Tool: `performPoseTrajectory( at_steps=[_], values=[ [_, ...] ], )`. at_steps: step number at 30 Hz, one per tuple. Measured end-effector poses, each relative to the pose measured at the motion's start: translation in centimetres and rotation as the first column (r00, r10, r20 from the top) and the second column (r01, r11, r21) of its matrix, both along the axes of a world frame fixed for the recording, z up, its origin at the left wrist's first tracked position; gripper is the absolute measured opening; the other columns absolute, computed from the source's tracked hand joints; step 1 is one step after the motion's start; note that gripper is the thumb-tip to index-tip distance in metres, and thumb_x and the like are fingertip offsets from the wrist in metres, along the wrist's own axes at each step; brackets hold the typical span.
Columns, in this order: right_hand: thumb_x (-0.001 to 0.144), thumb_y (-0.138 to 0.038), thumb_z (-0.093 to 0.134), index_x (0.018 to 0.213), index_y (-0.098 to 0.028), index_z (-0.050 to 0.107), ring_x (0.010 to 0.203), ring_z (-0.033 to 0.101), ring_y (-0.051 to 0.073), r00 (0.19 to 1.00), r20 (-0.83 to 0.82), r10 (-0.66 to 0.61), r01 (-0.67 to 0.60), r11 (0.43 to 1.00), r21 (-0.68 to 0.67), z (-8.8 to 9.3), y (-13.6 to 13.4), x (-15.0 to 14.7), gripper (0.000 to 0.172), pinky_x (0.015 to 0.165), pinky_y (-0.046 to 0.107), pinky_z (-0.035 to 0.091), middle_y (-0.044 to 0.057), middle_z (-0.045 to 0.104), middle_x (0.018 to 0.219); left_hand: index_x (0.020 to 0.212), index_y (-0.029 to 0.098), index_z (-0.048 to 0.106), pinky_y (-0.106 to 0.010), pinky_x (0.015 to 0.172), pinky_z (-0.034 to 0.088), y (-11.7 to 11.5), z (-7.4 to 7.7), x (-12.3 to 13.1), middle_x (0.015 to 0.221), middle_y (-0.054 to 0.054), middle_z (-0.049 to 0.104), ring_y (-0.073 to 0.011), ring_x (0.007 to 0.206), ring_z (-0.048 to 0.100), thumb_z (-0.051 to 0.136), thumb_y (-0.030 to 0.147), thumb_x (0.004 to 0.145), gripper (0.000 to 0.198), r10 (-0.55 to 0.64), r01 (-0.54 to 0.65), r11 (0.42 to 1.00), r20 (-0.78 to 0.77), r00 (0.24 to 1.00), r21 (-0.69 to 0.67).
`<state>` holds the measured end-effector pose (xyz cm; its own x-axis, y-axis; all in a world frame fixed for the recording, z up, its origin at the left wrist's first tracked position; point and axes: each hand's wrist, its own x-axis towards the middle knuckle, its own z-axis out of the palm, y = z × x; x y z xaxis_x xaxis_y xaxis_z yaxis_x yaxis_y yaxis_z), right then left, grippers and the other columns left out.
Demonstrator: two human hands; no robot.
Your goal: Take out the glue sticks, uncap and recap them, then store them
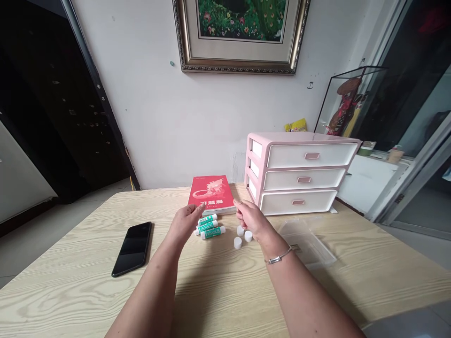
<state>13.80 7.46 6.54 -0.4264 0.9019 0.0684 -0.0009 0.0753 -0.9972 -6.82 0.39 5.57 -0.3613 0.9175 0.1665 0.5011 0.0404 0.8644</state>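
Note:
Three green-and-white glue sticks [207, 227] lie side by side on the wooden table [211, 291], just in front of a red book [212, 194]. Three small white caps [242, 235] sit loose to their right. My left hand [184, 223] hovers over the left ends of the sticks, fingers loosely curled and apart, holding nothing. My right hand [251, 217], with a silver bracelet at the wrist, hangs above the caps with its fingertips drawn together; nothing shows between them.
A pink three-drawer organiser [299, 171] stands behind my right hand with its drawers closed. A clear plastic tray [306, 241] lies to the right. A black phone [133, 247] rests on the left. A framed picture [241, 35] hangs on the wall.

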Motion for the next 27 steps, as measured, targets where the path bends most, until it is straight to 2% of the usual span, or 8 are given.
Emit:
performPoseTrajectory(
  at_steps=[1,2,4,6,10,16,22,27],
  values=[
    [0.087,-0.056,0.054,0.069,-0.021,0.043,0.046,0.033,0.009,0.984,0.108,-0.142,0.129,0.984,0.119,-0.5,0.1,0.2,0.041,0.045,0.021,0.027,-0.008,0.037,0.054,0.075,0.019,0.059,-0.026,0.060,0.044,0.4,-0.6,-0.3,0.072,-0.003,0.059,-0.0166,0.065,0.057,0.049,0.051,0.092,0.037,0.080,-0.090,0.995,-0.192,0.978,-0.043],
    [0.089,-0.052,0.053,0.070,-0.021,0.047,0.051,0.039,0.010,0.948,0.199,-0.250,0.198,0.949,0.246,-1.0,0.1,0.6,0.036,0.050,0.022,0.030,-0.006,0.043,0.057,0.081,0.019,0.062,-0.028,0.066,0.045,0.8,-1.1,-0.6,0.083,-0.006,0.064,-0.0188,0.074,0.060,0.049,0.044,0.091,0.031,0.111,-0.140,0.988,-0.322,0.940,-0.069],
    [0.091,-0.042,0.049,0.076,-0.020,0.055,0.064,0.050,0.014,0.860,0.342,-0.379,0.207,0.872,0.444,-1.9,0.0,1.4,0.027,0.060,0.025,0.035,-0.002,0.055,0.067,0.091,0.019,0.067,-0.031,0.077,0.046,1.5,-2.4,-1.0,0.103,-0.010,0.065,-0.0223,0.089,0.063,0.052,0.034,0.088,0.021,0.095,-0.147,0.985,-0.424,0.901,-0.091],
    [0.091,-0.033,0.048,0.084,-0.021,0.062,0.078,0.056,0.016,0.779,0.460,-0.426,0.150,0.839,0.524,-2.6,-0.2,2.2,0.020,0.068,0.026,0.038,0.002,0.063,0.080,0.099,0.017,0.069,-0.033,0.086,0.045,2.0,-3.5,-1.1,0.111,-0.013,0.065,-0.0256,0.099,0.063,0.056,0.029,0.086,0.022,0.053,-0.111,0.988,-0.449,0.892,-0.106],
    [0.088,-0.025,0.048,0.100,-0.018,0.066,0.097,0.060,0.021,0.642,0.652,-0.403,0.044,0.869,0.494,-3.8,-0.5,3.2,0.023,0.081,0.029,0.039,0.010,0.067,0.104,0.108,0.014,0.068,-0.041,0.094,0.045,2.6,-5.1,-0.8,0.115,-0.018,0.064,-0.0317,0.109,0.061,0.054,0.027,0.088,0.027,0.006,-0.071,0.991,-0.495,0.869,-0.112],
    [0.085,-0.025,0.051,0.104,-0.016,0.064,0.099,0.063,0.026,0.532,0.774,-0.342,-0.048,0.901,0.431,-4.5,-0.6,3.5,0.025,0.079,0.031,0.039,0.013,0.067,0.106,0.107,0.016,0.067,-0.044,0.095,0.046,3.1,-6.1,-1.0,0.118,-0.019,0.065,-0.0322,0.112,0.062,0.052,0.023,0.091,0.024,-0.013,-0.046,0.993,-0.501,0.865,-0.105],
    [0.084,-0.022,0.056,0.106,-0.016,0.067,0.097,0.064,0.026,0.485,0.817,-0.313,-0.142,0.893,0.427,-5.3,-0.7,3.6,0.025,0.076,0.031,0.039,0.014,0.068,0.106,0.111,0.015,0.067,-0.049,0.092,0.048,3.4,-6.5,-1.2,0.113,-0.020,0.068,-0.0345,0.105,0.064,0.047,0.023,0.092,0.029,-0.019,-0.046,0.992,-0.490,0.872,-0.119],
    [0.083,-0.021,0.060,0.104,-0.016,0.068,0.098,0.064,0.025,0.498,0.812,-0.305,-0.185,0.878,0.442,-5.6,-0.8,3.6,0.023,0.076,0.030,0.039,0.013,0.070,0.105,0.117,0.015,0.067,-0.046,0.093,0.047,3.4,-6.4,-1.1,0.117,-0.019,0.069,-0.0334,0.108,0.064,0.048,0.020,0.088,0.035,-0.033,-0.033,0.991,-0.477,0.878,-0.130]
  ],
)
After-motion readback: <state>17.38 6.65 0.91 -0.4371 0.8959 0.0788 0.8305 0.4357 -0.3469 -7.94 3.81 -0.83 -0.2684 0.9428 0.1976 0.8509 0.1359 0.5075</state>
